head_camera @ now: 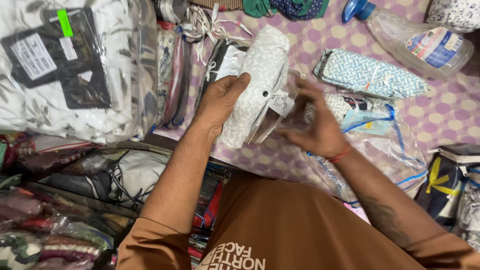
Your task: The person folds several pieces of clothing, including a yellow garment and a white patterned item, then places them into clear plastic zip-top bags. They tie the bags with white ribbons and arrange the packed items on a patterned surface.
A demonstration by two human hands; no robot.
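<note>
A cloth with a purple and cream dot pattern [450, 112] covers the surface, crowded with packed textiles. The left hand [220, 100] grips a folded white fabric piece with a fine grey print [260, 75], thumb on top, holding it above the cloth. The right hand [312, 125], blurred, has its fingers spread loosely on a clear plastic sleeve [280, 112] around the fabric's lower end. A clear plastic spray bottle with a blue nozzle [415, 37] lies well apart.

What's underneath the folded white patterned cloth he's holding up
Under the folded white cloth shows a clear plastic sleeve with a tag, over the purple patterned sheet. Anything further beneath is covered.
</note>
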